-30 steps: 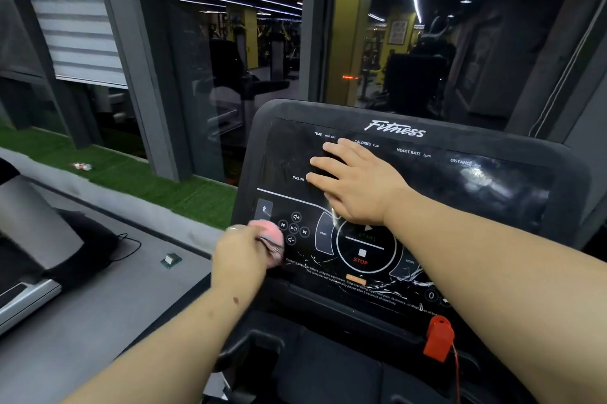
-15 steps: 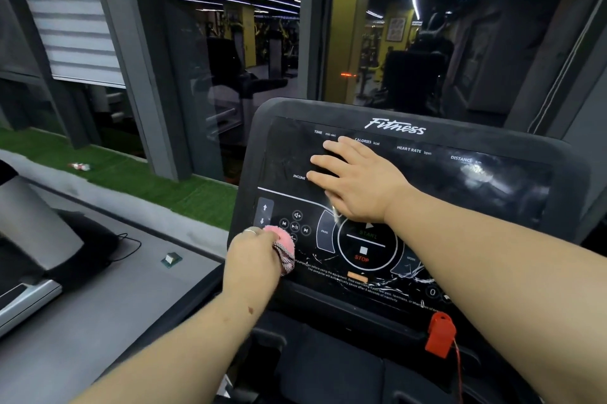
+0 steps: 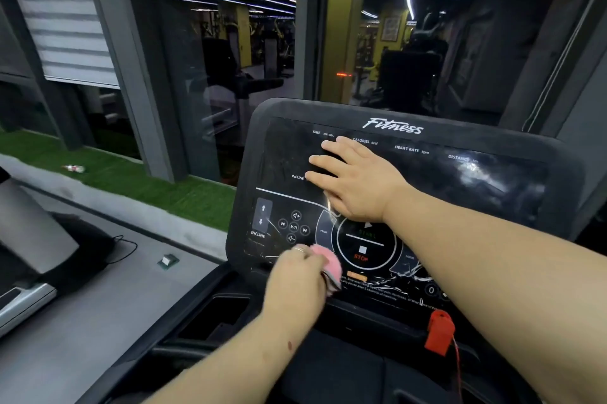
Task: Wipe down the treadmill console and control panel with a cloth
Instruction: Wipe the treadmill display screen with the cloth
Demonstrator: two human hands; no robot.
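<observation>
The black treadmill console [image 3: 486, 141] stands tilted in front of me, with its control panel [image 3: 289, 226] of incline, media and start/stop buttons along the lower part. My left hand [image 3: 295, 278] grips a bunched pink cloth [image 3: 326, 260] and presses it on the panel's lower edge, just left of the STOP button. My right hand [image 3: 354, 180] lies flat with straight fingers on the display area above, near the INCLINE and TIME readouts. Scuffed, peeling film shows at the panel's lower right.
A red safety key [image 3: 438, 333] with a cord hangs at the console's lower right. A dark tray recess [image 3: 213, 315] sits below the panel. Another treadmill [image 3: 29, 259] stands at the left, with a cable on the grey floor. Glass wall and green turf lie beyond.
My left hand has slid the pink cloth rightwards and down along the panel's lower edge, from beside the media buttons toward the STOP button. My right hand has stayed in place.
</observation>
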